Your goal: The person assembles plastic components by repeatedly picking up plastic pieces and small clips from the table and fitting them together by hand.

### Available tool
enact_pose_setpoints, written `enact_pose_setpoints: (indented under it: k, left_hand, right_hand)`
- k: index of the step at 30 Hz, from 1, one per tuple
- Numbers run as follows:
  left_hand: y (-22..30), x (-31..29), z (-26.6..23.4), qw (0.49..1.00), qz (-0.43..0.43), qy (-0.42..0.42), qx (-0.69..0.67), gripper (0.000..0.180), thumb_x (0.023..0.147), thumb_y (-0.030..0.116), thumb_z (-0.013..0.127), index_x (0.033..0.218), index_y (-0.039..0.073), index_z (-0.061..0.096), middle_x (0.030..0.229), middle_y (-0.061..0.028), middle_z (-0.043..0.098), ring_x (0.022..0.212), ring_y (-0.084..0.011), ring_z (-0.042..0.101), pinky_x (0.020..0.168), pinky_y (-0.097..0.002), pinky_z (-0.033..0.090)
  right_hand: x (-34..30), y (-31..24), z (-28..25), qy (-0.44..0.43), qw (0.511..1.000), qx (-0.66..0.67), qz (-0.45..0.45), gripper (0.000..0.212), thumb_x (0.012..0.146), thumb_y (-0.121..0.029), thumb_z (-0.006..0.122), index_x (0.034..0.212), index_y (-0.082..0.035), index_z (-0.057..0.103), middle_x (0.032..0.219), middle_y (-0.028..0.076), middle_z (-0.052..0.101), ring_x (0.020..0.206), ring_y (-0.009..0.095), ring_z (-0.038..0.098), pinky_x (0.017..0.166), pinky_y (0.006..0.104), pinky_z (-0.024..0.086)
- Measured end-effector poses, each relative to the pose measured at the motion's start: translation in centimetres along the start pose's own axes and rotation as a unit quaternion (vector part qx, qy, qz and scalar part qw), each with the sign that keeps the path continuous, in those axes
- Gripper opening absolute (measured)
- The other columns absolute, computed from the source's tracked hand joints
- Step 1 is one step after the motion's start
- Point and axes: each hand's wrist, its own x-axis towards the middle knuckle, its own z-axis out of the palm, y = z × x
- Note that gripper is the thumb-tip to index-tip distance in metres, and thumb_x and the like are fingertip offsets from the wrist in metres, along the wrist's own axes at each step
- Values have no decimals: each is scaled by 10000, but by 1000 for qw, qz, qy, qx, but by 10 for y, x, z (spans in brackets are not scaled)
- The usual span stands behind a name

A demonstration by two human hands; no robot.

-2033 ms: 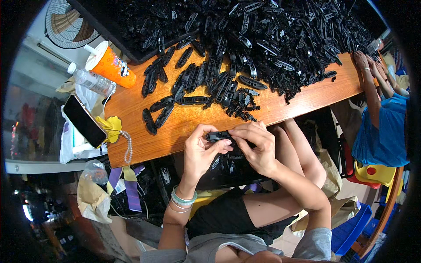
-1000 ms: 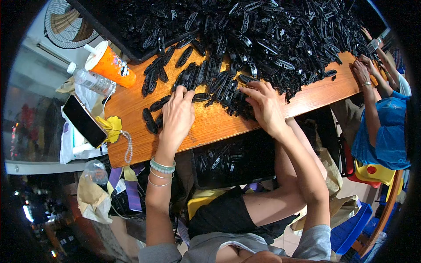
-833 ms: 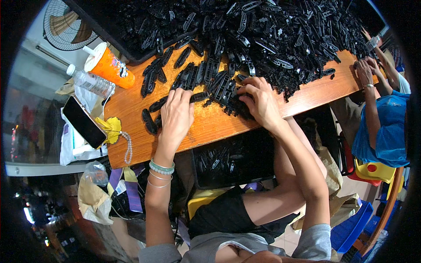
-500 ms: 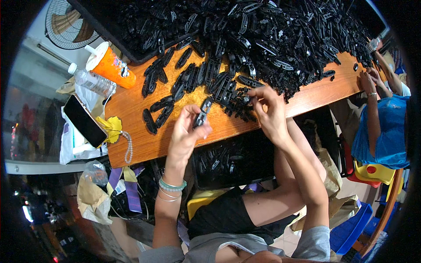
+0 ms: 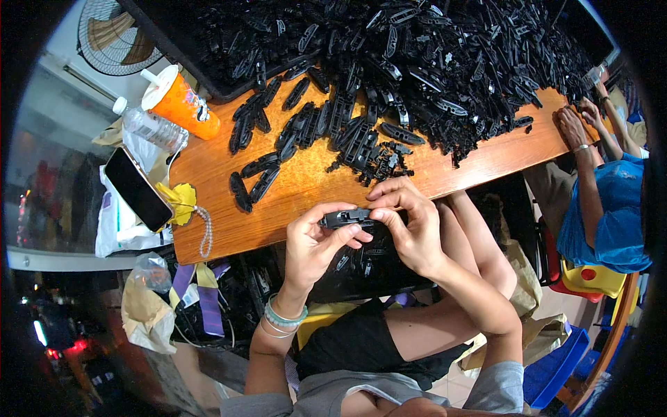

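In front of my body, just past the table's near edge, my left hand [image 5: 314, 244] is closed around one end of a long black plastic part [image 5: 347, 217], held level. The thumb and index finger of my right hand [image 5: 417, 233] pinch at its right end; whether a smaller piece sits between them is hidden. Beyond my hands lies a little heap of small black clip-like pieces [image 5: 383, 161]. Several longer black parts, rounded at the ends, are spread on the tabletop to the left, such as one black oval part [image 5: 264, 184].
A huge pile of black parts [image 5: 445, 69] covers the far side of the wooden table [image 5: 208, 240]. At left stand an orange cup [image 5: 182, 104], a clear bottle [image 5: 154, 131] and a propped phone [image 5: 139, 189]. A dark tray [image 5: 368, 267] sits below the edge. Another person's hands [image 5: 577, 128] are at far right.
My right hand has come from the small pieces back toward me and met the black part. My left hand has moved right and nearer, turning the part level.
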Motion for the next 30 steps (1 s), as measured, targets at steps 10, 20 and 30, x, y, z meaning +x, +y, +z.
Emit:
enact_pose_setpoints:
  k: [10,20,30]
  left_hand:
    - [-4,-5,-8,994,64,32,80,200,824,-50,596,1020,-57,560,817,-99,640,667,-111,629,564,-200,492]
    - [17,1,-59,888,176,-22,424,220,782,43,667,987,-31,636,1030,-151,630,984,-247,606,811,-320,484]
    - [1,36,-96,704,102,209,671,255,706,96,719,900,-9,591,866,-141,590,809,-345,591,683,-418,466]
  right_hand:
    - [-3,-10,-2,-115,989,-74,55,257,786,-139,695,960,37,626,822,155,613,750,255,598,676,320,461]
    - [10,4,-18,-198,977,-70,29,151,827,-96,627,906,28,664,852,159,649,813,290,621,760,339,476]
    - [80,56,-33,-120,883,-447,-76,99,753,-29,612,824,-59,676,929,83,583,936,248,512,808,368,409]
